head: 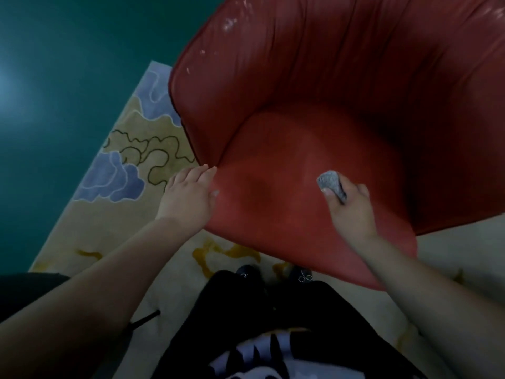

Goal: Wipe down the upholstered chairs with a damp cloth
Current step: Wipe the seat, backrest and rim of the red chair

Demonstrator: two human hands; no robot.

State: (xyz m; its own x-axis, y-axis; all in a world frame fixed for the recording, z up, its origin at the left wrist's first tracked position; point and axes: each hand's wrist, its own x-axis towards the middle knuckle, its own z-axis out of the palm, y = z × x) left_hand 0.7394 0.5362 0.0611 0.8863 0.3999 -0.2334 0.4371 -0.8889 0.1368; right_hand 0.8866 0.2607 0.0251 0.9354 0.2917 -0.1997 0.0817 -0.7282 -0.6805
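A red upholstered chair [341,91] with a curved back fills the upper right of the head view. White worn patches show near the top of its backrest. My left hand [188,196] lies flat on the left front edge of the seat, fingers together and pressed against the cushion. My right hand [351,206] rests on the seat's right part and grips a small bunched grey cloth [330,181], which touches the cushion. A darker patch sits on the seat between my two hands.
A cream rug [131,165] with blue cloud shapes and dark wavy lines lies under the chair. Dark green floor [68,77] spreads to the left. My dark shoes [273,274] stand just in front of the seat.
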